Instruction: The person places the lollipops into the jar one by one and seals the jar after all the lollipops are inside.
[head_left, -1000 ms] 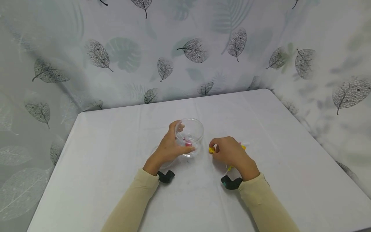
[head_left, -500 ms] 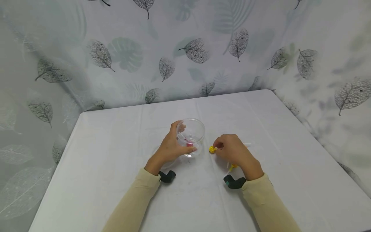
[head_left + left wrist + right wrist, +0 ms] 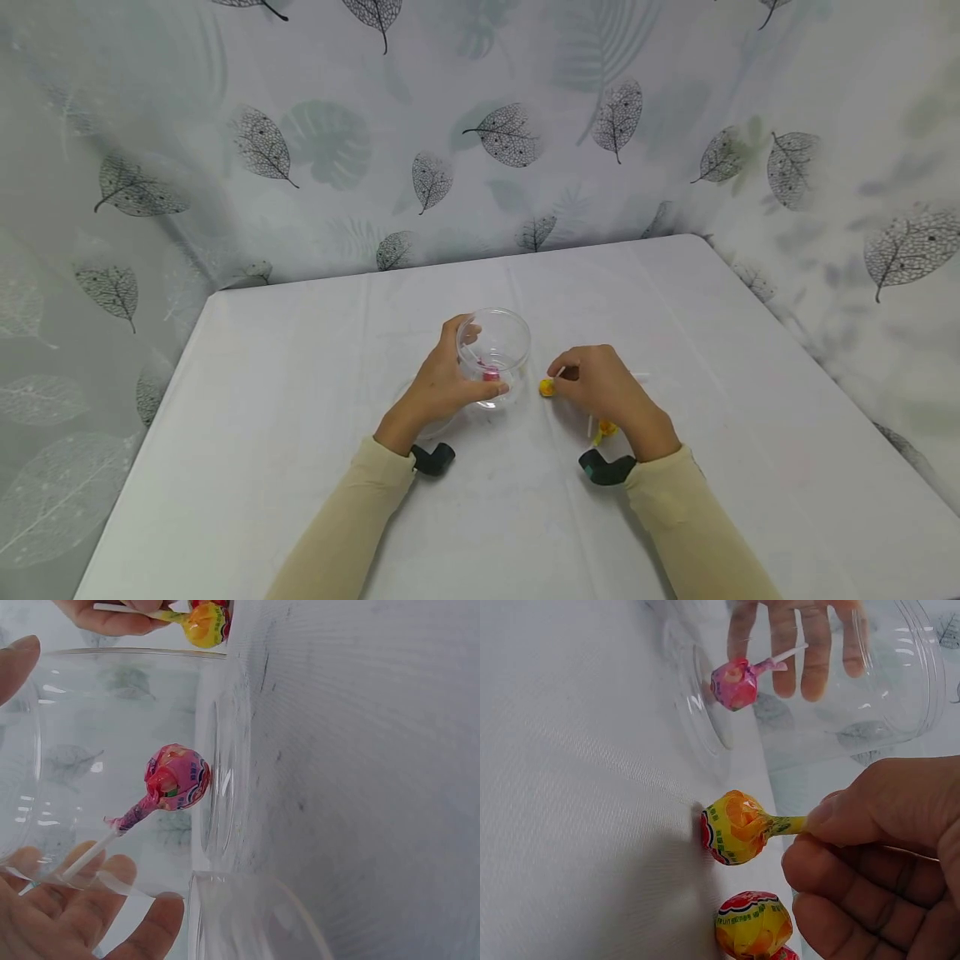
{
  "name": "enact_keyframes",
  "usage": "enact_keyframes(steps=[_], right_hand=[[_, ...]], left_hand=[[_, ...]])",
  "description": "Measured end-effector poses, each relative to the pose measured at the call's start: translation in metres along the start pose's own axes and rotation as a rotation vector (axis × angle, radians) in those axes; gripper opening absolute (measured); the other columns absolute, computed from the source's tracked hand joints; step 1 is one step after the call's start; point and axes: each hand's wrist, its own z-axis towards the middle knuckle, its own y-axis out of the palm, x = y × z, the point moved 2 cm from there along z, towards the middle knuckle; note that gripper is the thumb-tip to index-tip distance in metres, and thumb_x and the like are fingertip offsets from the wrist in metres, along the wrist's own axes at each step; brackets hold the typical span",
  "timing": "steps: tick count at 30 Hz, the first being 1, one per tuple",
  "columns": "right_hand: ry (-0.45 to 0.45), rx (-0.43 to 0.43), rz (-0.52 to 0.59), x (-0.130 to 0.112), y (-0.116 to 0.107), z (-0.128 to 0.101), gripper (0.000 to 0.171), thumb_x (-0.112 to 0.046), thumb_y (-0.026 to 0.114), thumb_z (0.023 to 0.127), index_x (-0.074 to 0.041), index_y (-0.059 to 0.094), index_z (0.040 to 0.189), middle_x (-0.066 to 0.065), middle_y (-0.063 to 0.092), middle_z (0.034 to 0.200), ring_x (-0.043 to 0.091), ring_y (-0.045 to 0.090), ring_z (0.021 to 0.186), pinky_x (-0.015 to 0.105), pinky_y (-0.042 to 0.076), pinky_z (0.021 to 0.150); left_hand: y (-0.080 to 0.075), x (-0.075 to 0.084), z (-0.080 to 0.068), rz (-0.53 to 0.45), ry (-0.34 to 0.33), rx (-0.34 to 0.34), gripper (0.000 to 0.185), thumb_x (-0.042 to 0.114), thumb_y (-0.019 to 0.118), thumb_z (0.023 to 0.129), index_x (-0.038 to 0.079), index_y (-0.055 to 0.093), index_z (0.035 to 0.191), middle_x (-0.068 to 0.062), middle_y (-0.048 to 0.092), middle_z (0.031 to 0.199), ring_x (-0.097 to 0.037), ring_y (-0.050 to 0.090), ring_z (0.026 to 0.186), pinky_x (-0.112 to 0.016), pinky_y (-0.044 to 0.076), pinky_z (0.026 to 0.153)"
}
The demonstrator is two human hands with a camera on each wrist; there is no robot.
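Observation:
My left hand (image 3: 435,383) grips a clear, round plastic jar (image 3: 516,343) from its left side, fingers and thumb spread around the wall. Inside, a pink-wrapped lollipop (image 3: 178,778) rests on the bottom, its white stick leaning toward the rim. Just right of the jar, my right hand (image 3: 606,385) pinches a yellow-wrapped lollipop (image 3: 735,829) by its stick between thumb and index finger. This lollipop's head is down at the cloth, stick upward; whether it touches is hard to tell. A second yellow lollipop (image 3: 754,922) lies beside that hand, with a red one (image 3: 784,954) partly hidden behind it.
A clear round lid (image 3: 244,922) lies on the white-covered table (image 3: 300,433), partly under my left wrist. Another yellow-wrapped lollipop (image 3: 607,428) lies by my right wrist, and a white stick (image 3: 640,375) shows beyond the right hand. Leaf-patterned curtains surround the table.
The right hand's fingers have shifted from near the yellow lollipop's head to its stick, and the stick now stands more upright. The left hand and jar stay nearly still.

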Motion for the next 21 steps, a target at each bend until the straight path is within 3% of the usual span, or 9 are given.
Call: enact_keyframes(steps=[5,15,21], right_hand=[[-0.016,0.056,0.010,0.001,-0.005,0.000,0.009,-0.008,0.071,0.091,-0.008,0.079,0.097,0.004,0.076,0.093,0.017,0.066,0.081,0.035,0.057,0.072],[-0.101,0.236,0.145,-0.003,-0.029,-0.003,0.012,-0.002,0.067,0.091,-0.004,0.078,0.096,0.008,0.078,0.088,0.020,0.073,0.072,0.028,0.058,0.066],[-0.171,0.334,0.149,-0.005,-0.042,-0.001,0.012,0.003,0.069,0.089,-0.003,0.077,0.094,0.009,0.078,0.084,0.020,0.072,0.071,0.023,0.052,0.060]], left_hand=[[0.001,0.000,0.000,-0.007,0.002,0.004,0.111,0.039,0.096,0.073,0.028,0.024,0.158,-0.001,0.047,0.160,-0.026,0.042,0.148,-0.057,0.034,0.119],[0.001,-0.001,0.000,-0.029,0.019,0.001,0.110,0.038,0.095,0.074,0.024,0.025,0.158,-0.001,0.047,0.160,-0.026,0.041,0.149,-0.058,0.032,0.119],[0.001,-0.001,-0.001,-0.033,0.015,0.004,0.107,0.037,0.095,0.074,0.029,0.026,0.156,0.001,0.047,0.159,-0.025,0.041,0.148,-0.057,0.033,0.118]])
